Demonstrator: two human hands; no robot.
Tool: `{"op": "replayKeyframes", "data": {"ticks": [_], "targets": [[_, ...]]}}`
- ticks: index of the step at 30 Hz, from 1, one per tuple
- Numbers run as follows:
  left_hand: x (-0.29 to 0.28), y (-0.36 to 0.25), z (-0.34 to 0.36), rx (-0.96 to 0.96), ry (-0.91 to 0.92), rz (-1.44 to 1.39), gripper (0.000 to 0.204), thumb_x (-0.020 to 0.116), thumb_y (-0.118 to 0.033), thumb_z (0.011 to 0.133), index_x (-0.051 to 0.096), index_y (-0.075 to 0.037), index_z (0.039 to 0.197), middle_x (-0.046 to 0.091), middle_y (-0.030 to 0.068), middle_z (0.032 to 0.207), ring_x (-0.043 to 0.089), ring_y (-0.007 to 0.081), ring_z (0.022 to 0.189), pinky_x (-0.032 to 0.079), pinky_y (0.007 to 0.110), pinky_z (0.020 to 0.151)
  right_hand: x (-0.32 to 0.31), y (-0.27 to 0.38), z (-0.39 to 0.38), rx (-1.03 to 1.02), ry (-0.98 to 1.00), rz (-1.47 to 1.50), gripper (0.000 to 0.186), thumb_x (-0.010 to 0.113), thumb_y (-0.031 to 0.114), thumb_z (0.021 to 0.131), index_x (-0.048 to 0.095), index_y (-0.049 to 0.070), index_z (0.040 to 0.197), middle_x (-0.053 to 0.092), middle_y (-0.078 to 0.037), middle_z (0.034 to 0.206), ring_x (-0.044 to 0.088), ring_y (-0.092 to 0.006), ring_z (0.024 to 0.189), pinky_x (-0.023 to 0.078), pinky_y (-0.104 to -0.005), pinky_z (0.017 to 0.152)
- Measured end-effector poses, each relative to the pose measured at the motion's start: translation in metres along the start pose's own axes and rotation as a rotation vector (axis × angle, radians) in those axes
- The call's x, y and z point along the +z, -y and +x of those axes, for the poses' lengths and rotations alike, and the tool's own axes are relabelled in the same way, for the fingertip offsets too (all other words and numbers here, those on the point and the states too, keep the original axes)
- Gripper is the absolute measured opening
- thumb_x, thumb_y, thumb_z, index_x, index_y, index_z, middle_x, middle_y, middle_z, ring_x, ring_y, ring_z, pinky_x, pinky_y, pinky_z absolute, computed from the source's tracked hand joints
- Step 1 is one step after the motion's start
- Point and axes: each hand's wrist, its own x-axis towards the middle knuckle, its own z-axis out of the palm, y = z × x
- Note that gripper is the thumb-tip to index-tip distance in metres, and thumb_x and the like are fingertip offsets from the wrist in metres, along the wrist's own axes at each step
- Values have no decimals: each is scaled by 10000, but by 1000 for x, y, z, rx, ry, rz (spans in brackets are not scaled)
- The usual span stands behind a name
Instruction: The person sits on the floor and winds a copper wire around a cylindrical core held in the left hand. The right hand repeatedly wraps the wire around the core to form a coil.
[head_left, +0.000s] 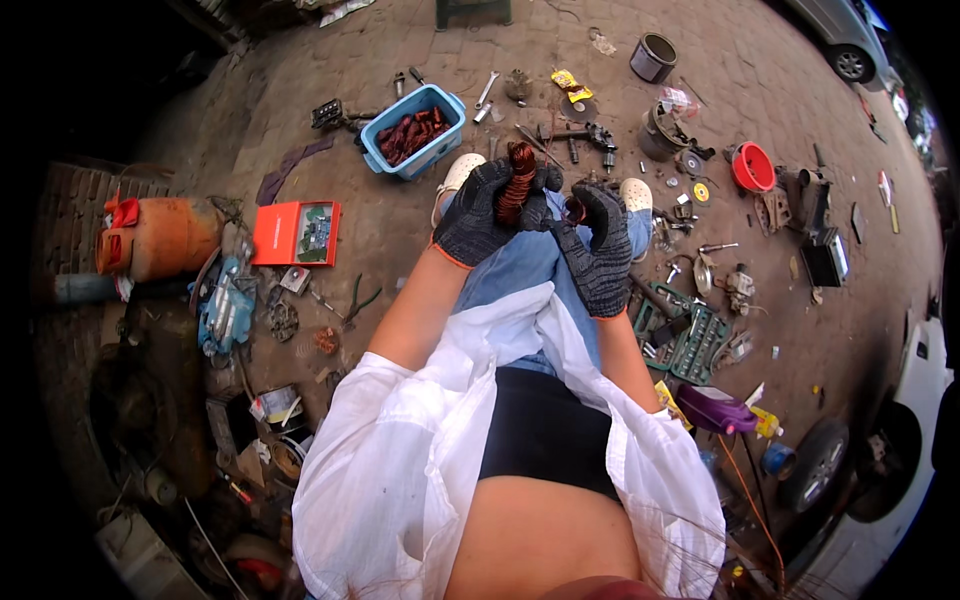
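Observation:
A bundle of reddish-brown copper wire [516, 185] stands upright in my left hand [478, 215], with strands wound round its middle. That hand wears a dark grey knit glove with an orange cuff, and its fingers are closed round the bundle. My right hand [597, 250], in a matching glove, is just to the right with its fingers curled. A small reddish-brown bit, looking like the same wire, shows between its thumb and fingers. Beyond my left hand, a blue plastic bin [372, 150] holds several similar copper wire bundles [412, 135].
Tools and metal parts lie scattered on the brick paving. An open orange box [275, 235], pliers [358, 302] and an orange gas cylinder [165, 240] are on the left. On the right are a green socket set [700, 345], a red bowl [753, 167] and a loose wheel [815, 465].

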Motion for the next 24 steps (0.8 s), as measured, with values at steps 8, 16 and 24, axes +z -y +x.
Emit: {"op": "replayKeyframes", "data": {"ticks": [8,16,24], "targets": [[18,-13,-23,-32,141,355,546,612,-486,793,550,31,958,583,108,785,536,143,595,416,247,490,-16,4,18,224,-48,270,263,530,92,889,527,-4,1134,577,-82,1089,533,-147,982,424,-264,866],[18,-18,-26,-110,411,462,547,707,-439,729,586,31,981,630,124,835,594,147,603,443,241,458,-24,33,41,349,54,394,221,561,17,852,549,-7,1071,597,-63,989,530,-91,810,454,-223,700],[1,-17,-31,-269,402,572,428,674,-272,794,550,-12,1110,611,73,917,565,108,725,472,242,599,-26,48,44,-188,-60,-370,350,634,-8,741,586,90,1073,534,-123,1041,557,-247,910,482,-296,729]]}}
